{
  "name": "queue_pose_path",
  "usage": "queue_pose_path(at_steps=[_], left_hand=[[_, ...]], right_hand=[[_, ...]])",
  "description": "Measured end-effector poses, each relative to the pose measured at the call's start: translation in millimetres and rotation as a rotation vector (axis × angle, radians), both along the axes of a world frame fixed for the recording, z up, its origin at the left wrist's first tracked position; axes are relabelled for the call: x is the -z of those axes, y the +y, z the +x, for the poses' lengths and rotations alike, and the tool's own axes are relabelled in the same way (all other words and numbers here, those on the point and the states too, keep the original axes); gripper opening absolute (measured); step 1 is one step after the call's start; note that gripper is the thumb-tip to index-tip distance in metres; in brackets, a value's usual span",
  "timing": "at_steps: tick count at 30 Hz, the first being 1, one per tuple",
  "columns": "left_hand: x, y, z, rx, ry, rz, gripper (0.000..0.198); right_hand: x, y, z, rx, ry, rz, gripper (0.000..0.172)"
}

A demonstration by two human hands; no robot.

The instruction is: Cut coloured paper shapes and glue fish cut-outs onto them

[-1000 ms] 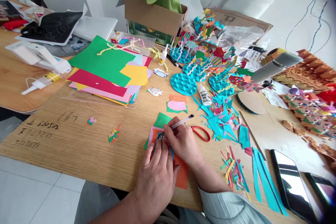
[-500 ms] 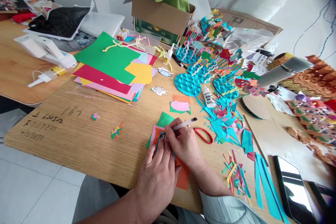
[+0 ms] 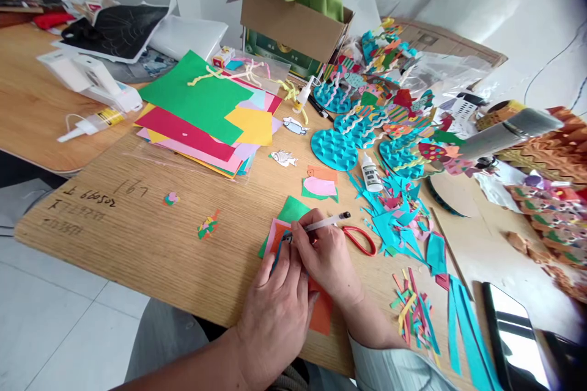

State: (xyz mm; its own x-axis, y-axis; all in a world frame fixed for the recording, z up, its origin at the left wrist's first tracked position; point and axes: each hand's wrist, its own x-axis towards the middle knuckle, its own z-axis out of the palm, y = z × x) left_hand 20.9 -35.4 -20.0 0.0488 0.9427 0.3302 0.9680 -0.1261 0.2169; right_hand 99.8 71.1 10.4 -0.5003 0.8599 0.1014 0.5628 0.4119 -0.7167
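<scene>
Pinched in my right hand (image 3: 328, 256) is a pen (image 3: 326, 222) with a pale barrel and a dark end. Its tip meets a small paper cut-out, mostly covered by my fingers, on the layered paper. My left hand (image 3: 277, 311) lies flat with fingers stretched, pressing that cut-out down onto orange paper (image 3: 321, 314). Pink and green paper (image 3: 293, 209) stick out beneath. Red-handled scissors (image 3: 360, 241) lie just right of my right hand. Beyond my hands are pink and orange paper pieces (image 3: 320, 186) and two fish cut-outs, the nearer a white fish (image 3: 283, 158).
Coloured paper sheets (image 3: 197, 101) are stacked at the back left. A glue bottle (image 3: 370, 173) stands by blue scraps (image 3: 392, 220). Blue discs (image 3: 334, 149) carry finished paper fish behind. Paper strips (image 3: 413, 308) and a phone (image 3: 516, 339) lie at the right. A cardboard box (image 3: 293, 18) stands behind.
The whole view has shifted slightly, so things sit a little further right. Both hands keep nearly the same pose on the paper, with the pen still in my right hand.
</scene>
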Motion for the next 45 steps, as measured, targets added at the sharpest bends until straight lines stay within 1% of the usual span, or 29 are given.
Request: queue_pose_path(at_steps=[7, 13, 22, 30, 38, 45], left_hand=[[2.4, -1.4, 1.7, -0.002, -0.01, -0.034, 0.037], [2.6, -0.8, 2.0, -0.003, -0.018, -0.004, 0.036], [1.0, -0.6, 2.7, 0.0, -0.004, 0.019, 0.038], [1.8, -0.9, 2.5, 0.002, 0.006, 0.004, 0.041], [5.6, -3.7, 2.2, 0.034, 0.017, -0.034, 0.041], [5.9, -3.3, 2.4, 0.027, 0.021, -0.038, 0.041]], right_hand=[[1.1, -0.5, -1.4, -0.002, 0.025, 0.024, 0.022], [2.3, -1.7, 0.5, -0.008, 0.069, 0.109, 0.018], [3.3, -4.7, -0.5, -0.036, 0.003, 0.168, 0.017], [3.8, -3.7, -2.1, -0.034, 0.009, 0.171, 0.015], [3.1, -2.9, -3.2, -0.009, -0.018, 0.151, 0.02], [1.7, -3.5, -3.5, -0.009, -0.022, 0.145, 0.02]])
